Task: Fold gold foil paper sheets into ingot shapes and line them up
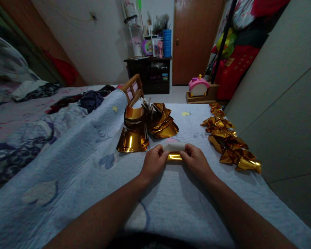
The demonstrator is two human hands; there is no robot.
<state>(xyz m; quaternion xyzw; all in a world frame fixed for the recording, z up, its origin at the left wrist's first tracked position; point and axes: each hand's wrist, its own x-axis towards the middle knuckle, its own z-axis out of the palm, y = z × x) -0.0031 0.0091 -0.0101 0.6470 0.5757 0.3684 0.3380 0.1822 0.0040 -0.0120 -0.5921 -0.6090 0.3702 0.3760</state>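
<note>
Both hands grip one sheet of gold foil paper (pixel 174 156), low over the bed. Its pale back faces me along the upper part, while a shiny gold strip is turned over along the near edge. My left hand (pixel 155 159) pinches the left end between thumb and fingers. At the right end, my right hand (pixel 195 159) pinches it the same way. Beyond my left hand lie fanned stacks of gold foil sheets (pixel 133 139). To the right of my right hand runs a row of folded gold foil pieces (pixel 229 141), overlapping one another.
A light blue quilt (pixel 98 207) covers the bed and rises in a ridge on the left. Dark clothes (pixel 92 100) lie past that ridge. A grey panel (pixel 287 114) borders the right side. A dark cabinet (pixel 149 74) and a pink toy (pixel 198 85) stand beyond the bed.
</note>
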